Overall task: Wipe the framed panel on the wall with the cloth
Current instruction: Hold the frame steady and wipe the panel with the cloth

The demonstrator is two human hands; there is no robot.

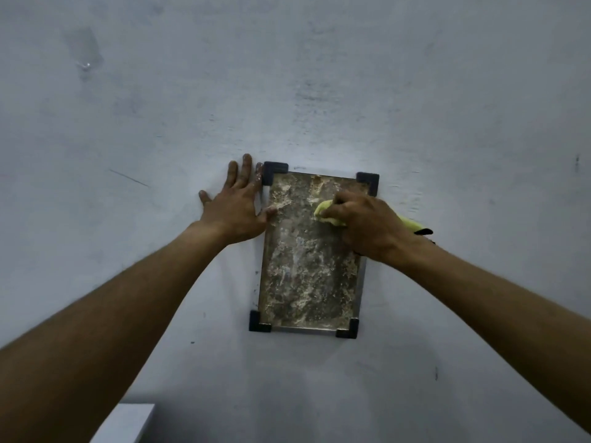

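the framed panel (pixel 308 266) hangs on the wall (pixel 319 75), a little below the middle of the view, a tall rectangle with dark corner pieces (pixel 275 172) and a face mottled all over with pale, crusty streaks. the right hand (pixel 371 225) has its grip clamped on a bunched yellow cloth (pixel 324 210) and presses it to the upper right part of the panel, a tail of cloth poking out behind the wrist. the left hand (pixel 235 203) lies flat and spread on the wall just beside the panel's upper left edge, fingers apart and holding nothing, the thumb resting on the frame's side as if to steady it. most of the face below the cloth looks dirty, so the wiping seems at an early stage. to do this well, i would keep the cloth flat under firm, even pressure, work in overlapping strokes from the top down, and keep the left hand bracing so the frame does not swing or slip off its mount. the wall is pale grey, scuffed and marked in places, dimly lit. a light-coloured box-like edge (pixel 128 423) shows at the bottom left; what it is i cannot tell.
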